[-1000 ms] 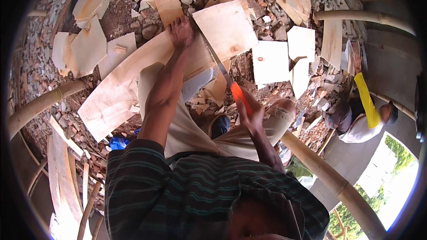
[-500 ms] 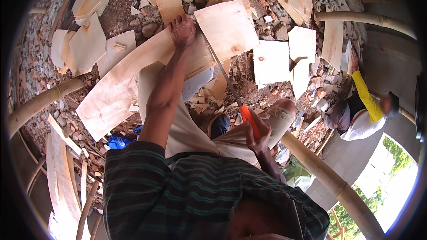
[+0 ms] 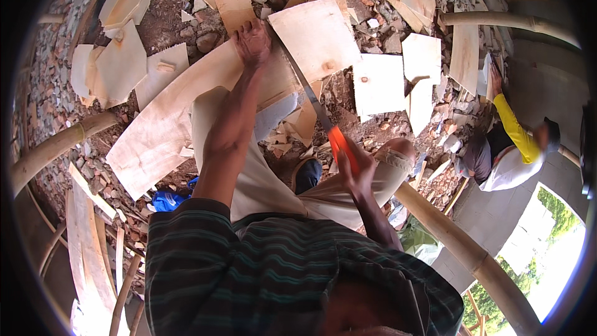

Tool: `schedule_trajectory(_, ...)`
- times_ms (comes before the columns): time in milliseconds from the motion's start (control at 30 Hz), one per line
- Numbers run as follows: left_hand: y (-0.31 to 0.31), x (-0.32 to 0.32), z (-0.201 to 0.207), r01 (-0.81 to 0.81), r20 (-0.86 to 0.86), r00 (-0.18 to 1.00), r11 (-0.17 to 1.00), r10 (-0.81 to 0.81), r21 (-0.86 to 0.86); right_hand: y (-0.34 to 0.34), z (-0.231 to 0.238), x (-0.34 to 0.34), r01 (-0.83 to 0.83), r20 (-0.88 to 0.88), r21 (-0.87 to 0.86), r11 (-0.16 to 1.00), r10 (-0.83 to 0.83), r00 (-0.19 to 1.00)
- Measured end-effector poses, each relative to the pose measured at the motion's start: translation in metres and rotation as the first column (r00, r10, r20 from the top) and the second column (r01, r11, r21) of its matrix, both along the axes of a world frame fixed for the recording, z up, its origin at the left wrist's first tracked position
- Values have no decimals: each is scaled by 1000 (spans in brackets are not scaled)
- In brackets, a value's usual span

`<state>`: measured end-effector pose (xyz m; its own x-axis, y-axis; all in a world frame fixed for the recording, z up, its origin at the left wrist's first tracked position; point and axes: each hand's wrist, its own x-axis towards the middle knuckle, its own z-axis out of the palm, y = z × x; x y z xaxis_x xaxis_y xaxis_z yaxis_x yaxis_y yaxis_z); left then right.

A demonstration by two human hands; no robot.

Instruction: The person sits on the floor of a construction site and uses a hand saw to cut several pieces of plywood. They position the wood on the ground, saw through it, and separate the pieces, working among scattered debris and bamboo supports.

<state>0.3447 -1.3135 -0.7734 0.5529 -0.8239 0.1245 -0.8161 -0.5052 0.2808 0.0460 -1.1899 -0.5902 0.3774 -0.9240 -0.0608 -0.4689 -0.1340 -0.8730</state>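
Two hands are engaged: the left hand (image 3: 252, 42) is pressed flat on a long, pale curved plywood board (image 3: 177, 118). An orange-handled steel handsaw (image 3: 323, 121) is gripped by the right hand (image 3: 356, 171), its blade laid just right of the left hand.

Handsaw (image 3: 311, 102) teeth too small to resolve; blade tip lost behind the left hand (image 3: 252, 42). Right hand (image 3: 357, 171) covers most of the orange handle.

My left hand (image 3: 252, 43) presses the plywood strip (image 3: 180, 118) while my right hand (image 3: 356, 168) grips the handsaw (image 3: 311, 102) across it.
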Motion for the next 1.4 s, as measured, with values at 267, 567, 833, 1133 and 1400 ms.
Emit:
schedule_trajectory(267, -7, 4, 2, -17, 47, 999, 993, 22, -114, -14, -11, 17, -31, -21, -6, 1000, 30, 999)
schedule_trajectory(567, -4, 5, -4, -14, 82, 996, 999, 17, -44, -48, -23, 62, -78, 70, 81, 994, 72, 995)
schedule_trajectory(833, -2, 1, -11, 4, 122, 992, 975, 24, -221, 22, 2, -21, 16, -20, 18, 1000, -15, 1000)
schedule_trajectory(1133, -4, 2, -2, 5, 100, 995, 985, 13, -172, -17, -9, 29, -40, -86, 54, 998, 44, 995)
schedule_trajectory(1400, -7, 3, 2, -15, 71, 997, 987, 27, -161, -18, -31, 32, -91, 23, 29, 995, 90, 996)
